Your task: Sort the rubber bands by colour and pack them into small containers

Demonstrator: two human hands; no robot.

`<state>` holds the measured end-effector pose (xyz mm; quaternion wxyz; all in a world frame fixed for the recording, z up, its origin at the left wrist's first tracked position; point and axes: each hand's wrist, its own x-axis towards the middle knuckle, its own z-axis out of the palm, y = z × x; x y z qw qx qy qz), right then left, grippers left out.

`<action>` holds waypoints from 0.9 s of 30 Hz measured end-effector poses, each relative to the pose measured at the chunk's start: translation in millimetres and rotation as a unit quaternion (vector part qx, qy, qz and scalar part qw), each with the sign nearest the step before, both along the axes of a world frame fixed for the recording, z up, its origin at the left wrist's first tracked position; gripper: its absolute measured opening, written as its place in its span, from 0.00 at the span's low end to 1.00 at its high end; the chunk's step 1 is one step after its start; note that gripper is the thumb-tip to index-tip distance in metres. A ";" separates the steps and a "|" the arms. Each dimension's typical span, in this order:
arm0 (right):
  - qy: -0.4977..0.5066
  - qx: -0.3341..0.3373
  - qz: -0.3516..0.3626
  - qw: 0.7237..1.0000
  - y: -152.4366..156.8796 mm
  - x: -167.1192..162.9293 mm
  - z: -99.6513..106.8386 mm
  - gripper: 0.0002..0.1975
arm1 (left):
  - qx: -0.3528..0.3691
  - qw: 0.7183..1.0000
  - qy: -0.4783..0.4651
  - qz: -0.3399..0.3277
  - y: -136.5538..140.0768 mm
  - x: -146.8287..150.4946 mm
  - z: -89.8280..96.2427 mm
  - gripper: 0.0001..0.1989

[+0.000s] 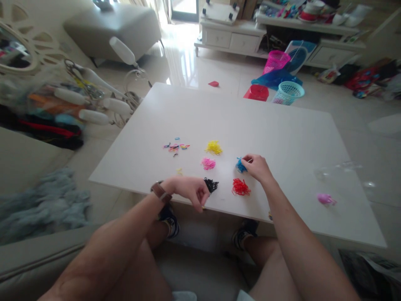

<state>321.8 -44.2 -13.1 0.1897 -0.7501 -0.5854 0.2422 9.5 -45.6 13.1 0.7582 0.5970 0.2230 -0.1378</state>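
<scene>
My right hand [256, 166] is at the blue pile of small rubber bands [240, 165], thumb and finger pinched together against its right side. Whatever is between those fingertips is hidden. Over the front edge of the table, my left hand [192, 191] is closed in a pinch beside the black pile [212, 184]. A tiny yellowish spot shows at its fingertips, too small to name. A red pile [241, 187] lies in front of the blue one. Pink [208, 163] and yellow [214, 147] piles are farther back, left of the blue. Mixed-colour bands [175, 147] lie scattered at the left.
The white table [250, 125] has a small purple object [326, 199] and something transparent [340, 169] on its right side. A few pale yellow bits [179, 171] sit near my left wrist. A lamp with white shades [117, 106] stands beyond the left edge; baskets [288, 93] are on the floor behind.
</scene>
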 end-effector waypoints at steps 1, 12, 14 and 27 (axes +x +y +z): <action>-0.002 0.000 0.002 1.000 0.5 -1.2 -0.4 0.08 | -0.015 0.999 -0.019 -0.033 -12.0 13.7 -9.3 0.13; -0.014 -0.005 0.033 0.999 2.4 -9.0 -1.3 0.09 | 0.008 0.998 -0.066 -0.020 -24.3 31.9 -27.2 0.12; -0.016 -0.008 0.037 0.999 2.2 -9.8 -0.1 0.08 | 0.019 0.997 -0.075 -0.011 -22.9 32.2 -24.5 0.12; 0.357 -0.057 0.112 0.926 -6.2 -35.3 27.4 0.15 | -0.057 0.948 -0.117 0.289 -5.0 39.7 -7.8 0.19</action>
